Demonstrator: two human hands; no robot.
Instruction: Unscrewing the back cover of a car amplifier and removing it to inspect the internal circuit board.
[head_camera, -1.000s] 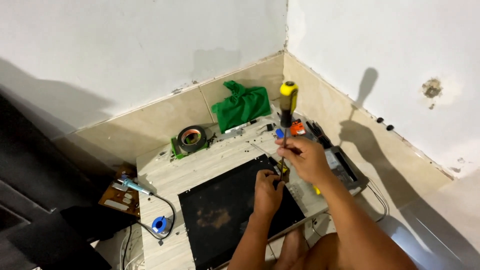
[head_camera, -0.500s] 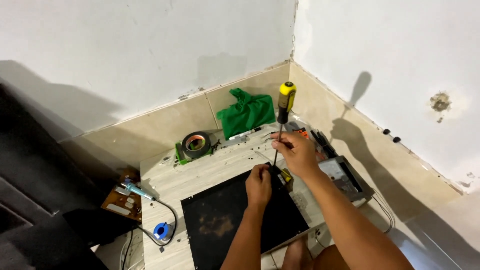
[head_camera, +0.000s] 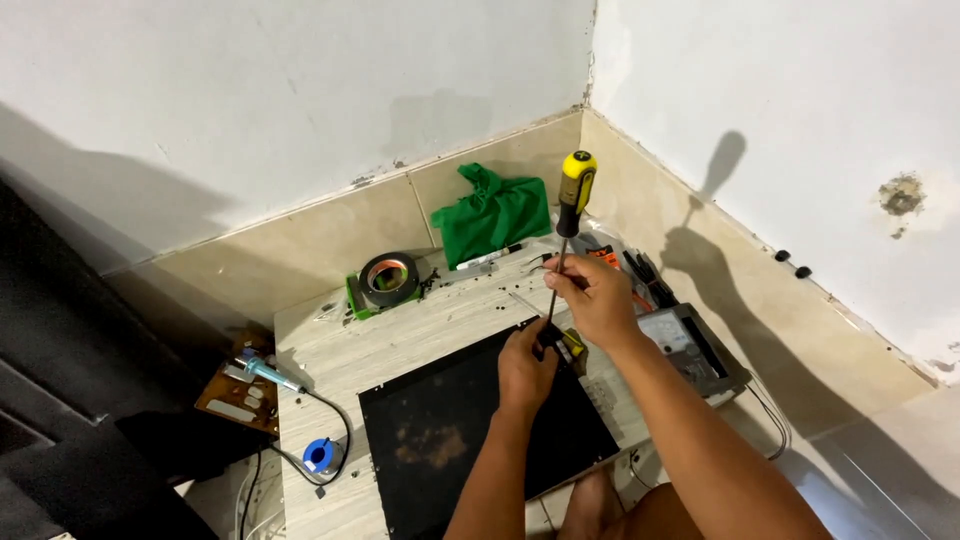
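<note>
My right hand (head_camera: 598, 297) pinches the metal shaft of a long screwdriver (head_camera: 573, 195) with a yellow and black handle, held upright. Its tip comes down at the far right corner of a flat black panel (head_camera: 470, 430) lying on a pale wood-grain board (head_camera: 390, 345). My left hand (head_camera: 524, 368) is closed around the lower end of the shaft, right at that corner, next to a small yellow and black part (head_camera: 572, 348). The tip itself is hidden by my fingers.
A roll of black tape (head_camera: 388, 277) and a green cloth bag (head_camera: 492, 215) sit at the board's far edge. A grey multimeter (head_camera: 690, 350) lies right of my hands. At left are a soldering iron (head_camera: 264, 372), a brown circuit board (head_camera: 236, 398) and a blue solder spool (head_camera: 320, 453). Walls meet in a corner behind.
Both hands stay on the screwdriver at the panel's corner. The view shifted slightly and the screwdriver stands a little more upright; my right hand slid a bit on the shaft.
</note>
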